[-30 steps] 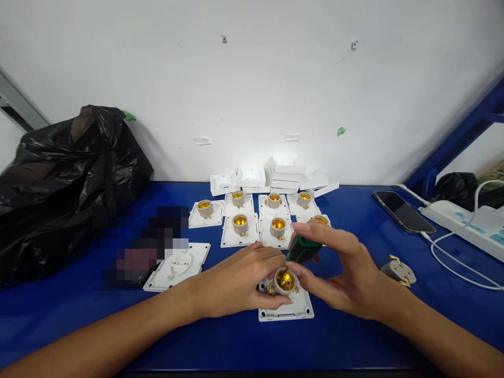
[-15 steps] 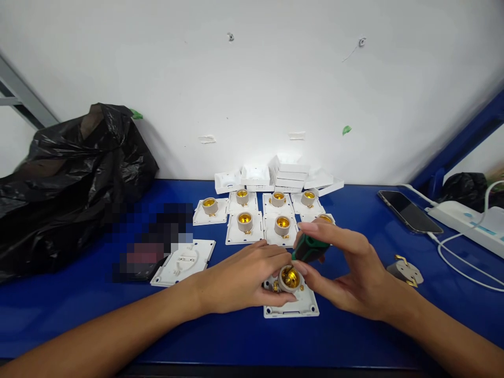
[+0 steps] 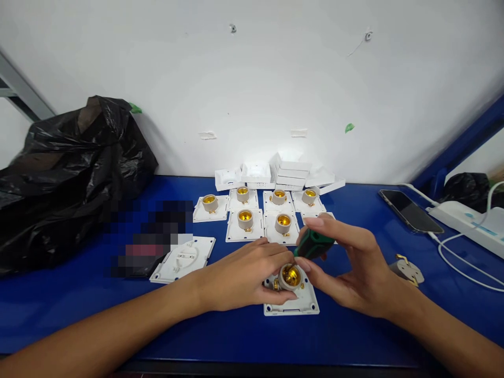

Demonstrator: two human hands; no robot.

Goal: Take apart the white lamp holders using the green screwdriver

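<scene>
A white square plate (image 3: 293, 308) lies near the table's front, bearing a round lamp socket (image 3: 290, 278) with a gold-coloured threaded lining. Around the socket's left side curls my left hand (image 3: 252, 273), its thumb in front and its fingers behind, steadying it. My right hand (image 3: 354, 268) pinches a green and black screwdriver (image 3: 314, 244) between thumb and fingers. The screwdriver leans to the right, with its shaft reaching down into the socket; the tip is hard to make out. Behind my hands, several plates with sockets (image 3: 283, 223) stand in two rows, one partly hidden by my right hand.
Several white box covers (image 3: 291, 173) are piled against the wall. A bare white plate (image 3: 185, 260) lies left, a loose socket (image 3: 409, 270) right. Farther right are a charging phone (image 3: 410, 211) and a power strip (image 3: 468, 227). A black plastic bag (image 3: 79, 184) fills the left.
The screwdriver handle and my right fingers have shifted slightly, with the shaft still in the socket. My left hand keeps its place. The whole view has tilted a little.
</scene>
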